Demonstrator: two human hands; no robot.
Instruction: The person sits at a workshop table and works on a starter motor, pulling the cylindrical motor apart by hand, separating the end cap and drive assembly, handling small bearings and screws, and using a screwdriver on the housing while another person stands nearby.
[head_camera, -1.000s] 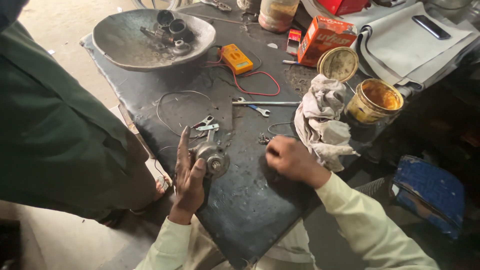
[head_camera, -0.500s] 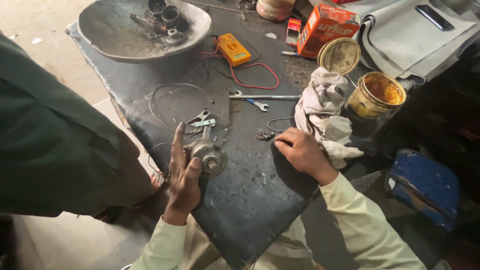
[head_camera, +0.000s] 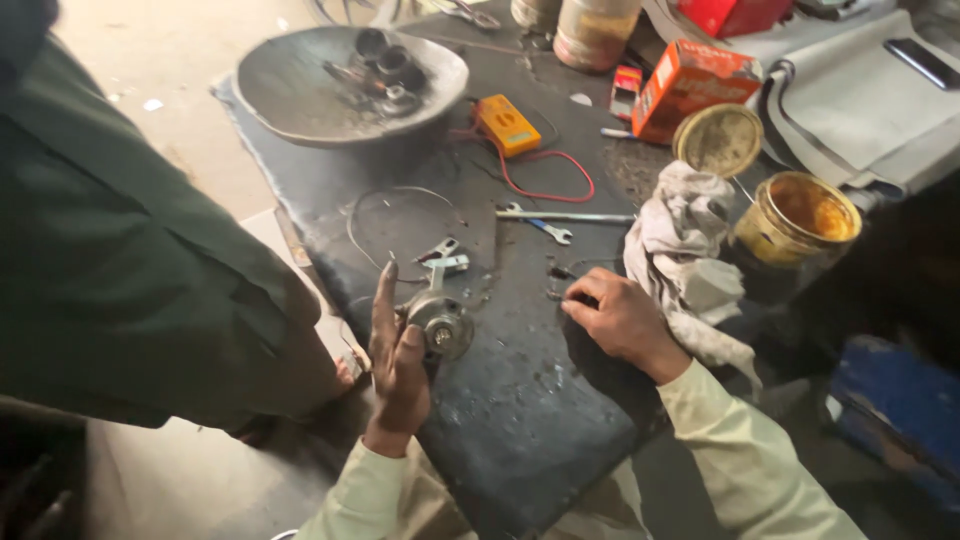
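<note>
A: Head view only; my left hand (head_camera: 398, 358) stands on edge at the near-left rim of the bench (head_camera: 520, 420), fingers straight up, thumb pressed against the round metal part (head_camera: 438, 322); grip is wide open, bracing the part rather than closing round it.

B: Where's the part exactly?

A: On the dark bench top, touching the left thumb, its thin arm pointing away toward the small clips (head_camera: 442, 256); wire loop (head_camera: 400, 215) just beyond.

B: Right hand?

A: Right hand (head_camera: 622, 318) is knuckles up, fingers curled down onto the bench near some small dark bits (head_camera: 558, 272); can't tell if it pinches anything, fingertips hidden; grey rag (head_camera: 690, 250) just beside it.

B: Risks?

A: My call: the part sits close to the bench edge with only a thumb against it; a nudge could roll it off to the floor; a sleeve could snag the wire loop; open grease tin (head_camera: 798, 222) near the rag could tip if the rag gets pulled.

B: Anyone else?

A: Another person in a green garment (head_camera: 130, 260) stands close on the left; could bump the left hand.
</note>
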